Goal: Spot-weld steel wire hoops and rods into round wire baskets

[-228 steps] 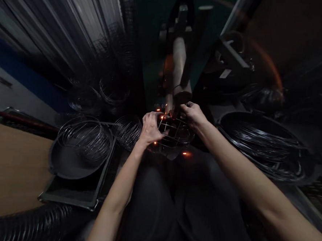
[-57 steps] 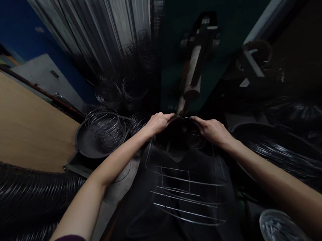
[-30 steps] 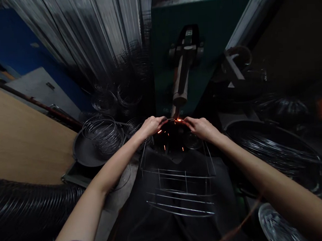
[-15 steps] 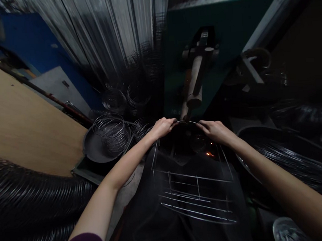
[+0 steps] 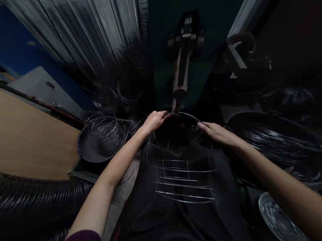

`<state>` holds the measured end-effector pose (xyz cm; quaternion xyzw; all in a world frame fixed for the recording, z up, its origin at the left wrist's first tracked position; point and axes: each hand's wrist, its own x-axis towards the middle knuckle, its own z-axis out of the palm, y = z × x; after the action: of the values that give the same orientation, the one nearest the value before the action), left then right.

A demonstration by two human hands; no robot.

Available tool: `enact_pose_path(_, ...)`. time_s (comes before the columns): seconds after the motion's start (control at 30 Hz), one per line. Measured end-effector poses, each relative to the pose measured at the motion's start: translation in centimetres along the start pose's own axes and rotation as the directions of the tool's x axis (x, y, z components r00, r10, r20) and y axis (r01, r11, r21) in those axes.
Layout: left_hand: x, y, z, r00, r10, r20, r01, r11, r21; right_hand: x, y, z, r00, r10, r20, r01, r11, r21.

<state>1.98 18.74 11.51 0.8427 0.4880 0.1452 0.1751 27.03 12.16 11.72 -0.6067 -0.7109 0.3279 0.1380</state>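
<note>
A curved metal wire (image 5: 189, 115) runs between my hands, just at the tip of the machine's cylindrical arm (image 5: 180, 83). My left hand (image 5: 155, 121) is closed on the wire left of the tip. On the right, my right hand (image 5: 214, 131) pinches the same wire with thumb and fingers. Below them a wire rack (image 5: 185, 181) with several crossbars hangs over the dark apron (image 5: 183, 221) on my lap. How the rack joins the held wire is hidden in the dark.
Wire rings (image 5: 107, 129) lie in a black pan (image 5: 88, 146) at left. To the right is a large dark basin (image 5: 282, 145) of wires, with a round container (image 5: 278, 215) of small metal pieces below. A plywood board (image 5: 22, 132) and stacked black rings (image 5: 38, 208) stand far left.
The orange sparks below the tip are gone. More of the curved wire shows between my hands, and my right hand sits farther from the tip. The whole view has shifted.
</note>
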Motion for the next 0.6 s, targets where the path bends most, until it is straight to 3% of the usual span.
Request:
enact_pose_path(0.1,-2.4,-0.8,-0.4,0.999,-0.01,-0.042,0.001,0.979,-0.203,-1.6,0.5,2.0,0.988,-0.017,-0.152,0.009,0.999,-0.049)
enact_pose_path(0.17,-6.1,-1.6,-0.1,0.988,-0.078,-0.135,0.008,0.889,-0.457,-2.5,0.6,3.0,0.969,-0.038,-0.245,0.036,0.999,-0.014)
enact_pose_path(0.23,-11.2,-2.4,1.3,0.938,-0.277,-0.21,0.029,0.666,-0.745,-3.3,0.6,3.5,0.935,-0.045,-0.353,0.07,0.996,0.056)
enact_pose_path(0.27,-13.9,-2.7,2.6,0.885,-0.426,-0.19,0.053,0.497,-0.866,-3.6,0.6,3.5,0.912,-0.042,-0.408,0.087,0.992,0.09)
enact_pose_path(0.33,-18.7,-2.8,5.9,0.77,-0.638,-0.026,0.105,0.168,-0.98,-4.1,0.5,3.4,0.862,-0.028,-0.506,0.121,0.981,0.151)
enact_pose_path(0.43,-22.6,-1.2,11.0,0.736,-0.593,0.327,0.23,-0.236,-0.944,-4.6,0.1,3.3,0.799,0.007,-0.601,0.15,0.966,0.211)
enact_pose_path(0.53,-21.8,1.1,13.6,0.722,-0.43,0.542,0.277,-0.538,-0.796,-5.1,-0.2,3.7,0.764,0.02,-0.645,0.168,0.959,0.228)
enact_pose_path(0.6,-20.1,2.0,13.8,0.707,-0.382,0.595,0.248,-0.654,-0.715,-5.7,0.0,4.2,0.754,0.021,-0.657,0.179,0.955,0.236)
